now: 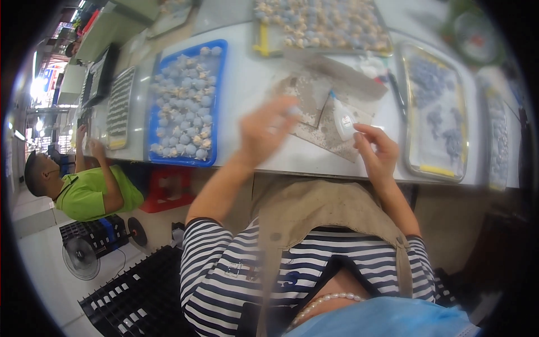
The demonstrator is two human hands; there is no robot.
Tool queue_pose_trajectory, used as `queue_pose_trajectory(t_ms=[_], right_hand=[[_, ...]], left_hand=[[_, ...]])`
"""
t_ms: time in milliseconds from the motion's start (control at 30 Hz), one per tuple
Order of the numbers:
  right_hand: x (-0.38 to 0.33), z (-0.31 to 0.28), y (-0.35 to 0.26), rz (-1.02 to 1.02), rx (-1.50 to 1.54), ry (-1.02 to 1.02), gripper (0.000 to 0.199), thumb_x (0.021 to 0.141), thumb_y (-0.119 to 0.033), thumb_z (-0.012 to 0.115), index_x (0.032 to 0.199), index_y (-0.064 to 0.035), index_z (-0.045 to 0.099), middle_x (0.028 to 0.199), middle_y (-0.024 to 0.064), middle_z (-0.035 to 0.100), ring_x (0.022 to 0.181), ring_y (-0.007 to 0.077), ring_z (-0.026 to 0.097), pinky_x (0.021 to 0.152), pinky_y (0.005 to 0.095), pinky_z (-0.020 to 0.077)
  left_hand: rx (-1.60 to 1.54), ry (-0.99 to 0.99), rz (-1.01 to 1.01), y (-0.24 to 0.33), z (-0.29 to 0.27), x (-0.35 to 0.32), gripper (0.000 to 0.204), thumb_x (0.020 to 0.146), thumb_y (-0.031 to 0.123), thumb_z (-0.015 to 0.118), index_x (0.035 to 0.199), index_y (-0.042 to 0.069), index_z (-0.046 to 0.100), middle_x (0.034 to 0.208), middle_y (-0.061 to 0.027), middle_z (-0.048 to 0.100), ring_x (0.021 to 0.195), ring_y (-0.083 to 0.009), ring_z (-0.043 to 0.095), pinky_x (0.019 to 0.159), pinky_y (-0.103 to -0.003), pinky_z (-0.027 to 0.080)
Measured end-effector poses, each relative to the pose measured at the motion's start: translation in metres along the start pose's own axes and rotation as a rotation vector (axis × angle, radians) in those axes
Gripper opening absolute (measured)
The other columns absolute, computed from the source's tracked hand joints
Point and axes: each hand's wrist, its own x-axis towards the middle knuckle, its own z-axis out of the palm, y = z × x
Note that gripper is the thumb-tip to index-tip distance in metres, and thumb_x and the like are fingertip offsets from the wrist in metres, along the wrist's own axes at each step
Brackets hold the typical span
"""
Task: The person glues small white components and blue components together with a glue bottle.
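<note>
My left hand point(265, 128) is smeared by motion above the table, left of a stained grey-brown board point(331, 140). Its fingers are curled together, and a small pale bluish thing at their tips is too blurred to name. On the other side, my right hand point(377, 150) pinches the lower end of a white squeeze bottle point(343, 121) between thumb and fingers. The bottle tilts over the board, its blue nozzle pointing up and to the left. A thin dark stick-like line point(322, 110) shows beside it on the board.
Left of my hands stands a blue tray point(215, 132) of small grey-blue balls with pale tufts. Another full tray point(331, 25) sits at the back. A clear yellow-taped tray point(435, 170) holds dark pieces on the right. A person in green point(92, 194) works at the far left.
</note>
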Motion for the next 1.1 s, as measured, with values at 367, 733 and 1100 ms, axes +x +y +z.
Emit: queue_pose_trajectory(t_ms=[367, 733, 1100], right_hand=[[0.005, 0.017, 0.006, -0.334, -0.382, 0.175, 0.042, 0.067, -0.005, 0.067, 0.107, -0.0077, 0.056, 0.111, 0.0121, 0.052, 0.100, 0.0269, 0.050, 0.082, 0.0337, 0.0419], [0.024, 0.012, 0.007, -0.394, -0.532, 0.252, 0.040, 0.066, -0.007, 0.063, 0.104, -0.0063, 0.052, 0.105, 0.0127, 0.057, 0.087, 0.0311, 0.053, 0.075, 0.0367, 0.0439], [0.022, 0.000, -0.006, -0.423, -0.449, 0.190, 0.041, 0.068, -0.006, 0.059, 0.108, -0.0030, 0.050, 0.106, 0.0177, 0.054, 0.095, 0.0354, 0.050, 0.082, 0.0399, 0.0404]], left_hand=[[0.535, -0.073, -0.201, -0.100, -0.044, 0.084, 0.015, 0.076, 0.017, 0.058, 0.086, 0.010, 0.065, 0.081, -0.0134, 0.062, 0.074, -0.0266, 0.061, 0.066, -0.034, 0.047], [0.148, -0.547, -0.249, -0.158, 0.049, 0.154, 0.025, 0.067, 0.017, 0.067, 0.091, 0.008, 0.065, 0.078, -0.0084, 0.063, 0.074, -0.0187, 0.060, 0.066, -0.029, 0.047], [0.138, -0.197, -0.454, -0.126, 0.040, 0.129, 0.032, 0.066, 0.021, 0.064, 0.094, 0.005, 0.065, 0.085, -0.0138, 0.064, 0.077, -0.0225, 0.062, 0.072, -0.031, 0.048]])
